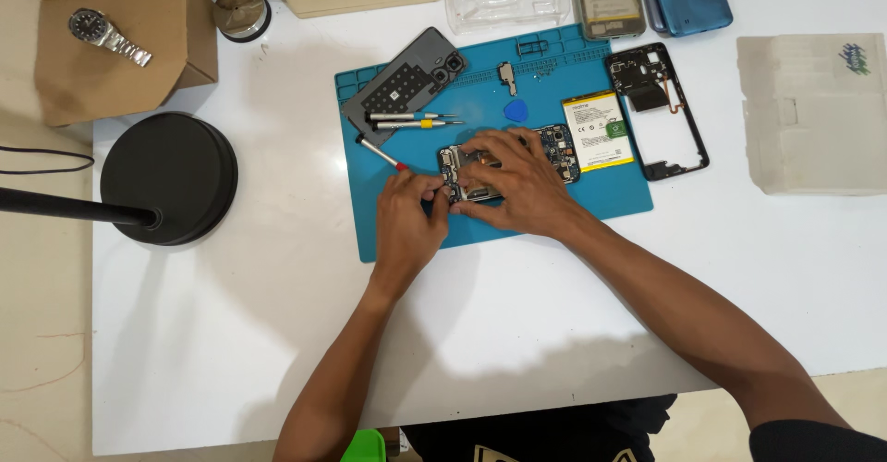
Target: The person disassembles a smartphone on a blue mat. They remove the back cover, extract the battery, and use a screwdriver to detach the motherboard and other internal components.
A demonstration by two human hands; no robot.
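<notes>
We note both hands on the opened phone [506,160] lying on the blue mat [407,231]: left hand [409,217] fingers pinch its near end, right hand [517,185] fingers spread flat over it.

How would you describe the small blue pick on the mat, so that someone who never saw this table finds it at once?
Start at the blue work mat in the middle of the white table. Above the right hand, left of the yellow-edged battery, lies the blue pick. It is the only small, rounded, flat blue piece there; the tools to its left are thin metal screwdrivers.
</notes>
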